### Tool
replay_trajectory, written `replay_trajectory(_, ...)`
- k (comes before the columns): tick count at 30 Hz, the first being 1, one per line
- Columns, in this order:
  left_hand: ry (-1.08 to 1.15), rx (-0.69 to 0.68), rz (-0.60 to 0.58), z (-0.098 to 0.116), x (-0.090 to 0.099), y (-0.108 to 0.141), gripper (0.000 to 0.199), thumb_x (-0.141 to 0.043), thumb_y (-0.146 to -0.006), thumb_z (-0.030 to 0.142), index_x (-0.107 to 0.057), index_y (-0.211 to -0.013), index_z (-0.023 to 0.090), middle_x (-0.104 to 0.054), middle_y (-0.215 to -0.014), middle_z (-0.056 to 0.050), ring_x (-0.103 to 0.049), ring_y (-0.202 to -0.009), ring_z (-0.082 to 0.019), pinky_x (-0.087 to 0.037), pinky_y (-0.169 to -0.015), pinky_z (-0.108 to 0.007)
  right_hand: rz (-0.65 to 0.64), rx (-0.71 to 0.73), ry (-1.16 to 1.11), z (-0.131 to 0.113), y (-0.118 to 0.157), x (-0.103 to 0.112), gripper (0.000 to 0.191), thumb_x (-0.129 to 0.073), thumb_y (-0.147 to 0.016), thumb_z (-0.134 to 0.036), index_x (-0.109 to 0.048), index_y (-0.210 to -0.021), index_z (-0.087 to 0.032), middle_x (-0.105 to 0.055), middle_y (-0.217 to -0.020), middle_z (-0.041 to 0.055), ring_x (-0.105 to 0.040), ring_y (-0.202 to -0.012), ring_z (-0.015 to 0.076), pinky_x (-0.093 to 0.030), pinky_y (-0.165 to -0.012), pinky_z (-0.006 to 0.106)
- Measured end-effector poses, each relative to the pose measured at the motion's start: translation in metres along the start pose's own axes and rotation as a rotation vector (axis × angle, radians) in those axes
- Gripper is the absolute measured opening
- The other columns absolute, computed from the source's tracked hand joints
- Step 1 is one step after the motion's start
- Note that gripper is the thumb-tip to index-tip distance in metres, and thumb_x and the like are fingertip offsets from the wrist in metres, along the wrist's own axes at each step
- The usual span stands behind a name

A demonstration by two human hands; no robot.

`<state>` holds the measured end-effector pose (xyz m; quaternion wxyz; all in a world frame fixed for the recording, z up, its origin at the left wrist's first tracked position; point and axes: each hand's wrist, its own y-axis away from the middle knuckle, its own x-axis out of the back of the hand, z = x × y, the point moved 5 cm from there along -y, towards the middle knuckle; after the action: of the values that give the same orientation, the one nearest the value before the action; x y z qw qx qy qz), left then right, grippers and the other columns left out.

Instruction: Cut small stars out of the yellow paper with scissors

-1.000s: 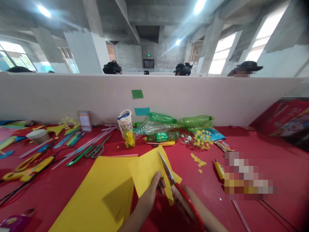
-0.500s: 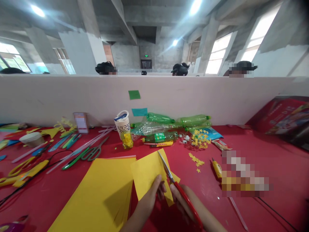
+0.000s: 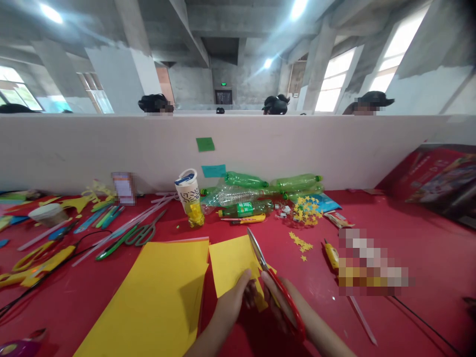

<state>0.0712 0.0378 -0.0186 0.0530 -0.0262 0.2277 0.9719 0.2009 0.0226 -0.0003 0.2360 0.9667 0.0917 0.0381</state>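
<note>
My left hand [image 3: 238, 298] is closed on a sheet of yellow paper [image 3: 230, 263], its thumb on the upper face. In my right hand [image 3: 279, 297] are red-handled scissors [image 3: 262, 260], their blades pointing up and away along the sheet's right edge. A yellow piece shows behind and below the blades; whether it is fully cut off I cannot tell. Just left of my hands lies a stack of yellow sheets [image 3: 148, 292], with orange edges underneath. Small yellow paper stars [image 3: 302, 243] are scattered beyond my right hand, near a bigger heap of yellow stars [image 3: 307, 210].
Green plastic bottles [image 3: 246, 179], a cup [image 3: 188, 191] and a yellow utility knife [image 3: 256, 218] stand or lie before the white partition [image 3: 111, 148]. Grey scissors [image 3: 141, 234], straws and a yellow glue gun [image 3: 48, 267] are on the left. A blurred yellow tool [image 3: 330, 255] lies right.
The scissors' blades now look closer together and sit at the sheet's right edge. The yellow strip on the right has dropped lower behind the scissors. The view has shifted slightly.
</note>
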Motion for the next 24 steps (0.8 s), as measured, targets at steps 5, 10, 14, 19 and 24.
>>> replay_trajectory(5, -0.062, -0.062, -0.207, 0.001, -0.012, 0.008, 0.057, -0.047, -0.076, 0.065, -0.062, -0.048, 0.017, -0.054, -0.044, -0.001, -0.05, -0.047, -0.014, -0.04, -0.056, -0.026, 0.082, 0.2, 0.025, -0.019, 0.005, 0.007, 0.037, -0.063, -0.071, -0.051, -0.046, -0.06, -0.02, -0.041, -0.034, -0.0091, -0.037, -0.028, 0.006, -0.025, -0.029, 0.016)
replay_trajectory(10, 0.061, -0.105, -0.233, 0.015, -0.011, 0.012, 0.05, -0.059, -0.07, 0.061, -0.064, -0.055, 0.014, -0.059, -0.051, -0.003, -0.05, -0.043, -0.012, -0.038, -0.049, -0.024, 0.049, 0.295, -0.064, -0.02, 0.003, 0.017, 0.035, -0.055, -0.074, -0.052, -0.044, -0.061, -0.021, -0.036, -0.03, -0.0104, -0.035, -0.028, 0.0075, -0.038, -0.039, 0.022)
replay_trajectory(14, 0.098, -0.173, -0.133, 0.025, 0.001, 0.006, 0.045, -0.058, -0.073, 0.056, -0.063, -0.059, 0.013, -0.06, -0.054, -0.003, -0.051, -0.043, -0.011, -0.038, -0.048, -0.023, 0.037, 0.325, -0.071, -0.024, 0.005, 0.024, 0.039, -0.052, -0.078, -0.057, -0.043, -0.065, -0.021, -0.035, -0.032, -0.0122, -0.032, -0.026, 0.0067, -0.041, -0.041, 0.023)
replay_trajectory(19, 0.015, -0.177, -0.03, 0.027, 0.019, 0.003, 0.045, -0.055, -0.076, 0.048, -0.056, -0.045, 0.016, -0.054, -0.045, -0.001, -0.045, -0.043, -0.01, -0.036, -0.049, -0.023, 0.109, 0.294, 0.006, -0.031, 0.008, 0.027, 0.042, -0.057, -0.075, -0.058, -0.041, -0.064, -0.021, -0.035, -0.033, -0.013, -0.033, -0.028, 0.0057, -0.042, -0.042, 0.022)
replay_trajectory(24, -0.047, -0.144, -0.117, 0.02, 0.016, 0.005, 0.04, -0.057, -0.072, 0.04, -0.047, -0.039, 0.017, -0.042, -0.036, 0.003, -0.035, -0.037, -0.008, -0.024, -0.042, -0.022, 0.192, 0.276, 0.029, -0.034, 0.009, 0.03, 0.037, -0.062, -0.07, -0.05, -0.041, -0.063, -0.022, -0.039, -0.035, -0.011, -0.037, -0.029, 0.0077, -0.028, -0.034, 0.02)
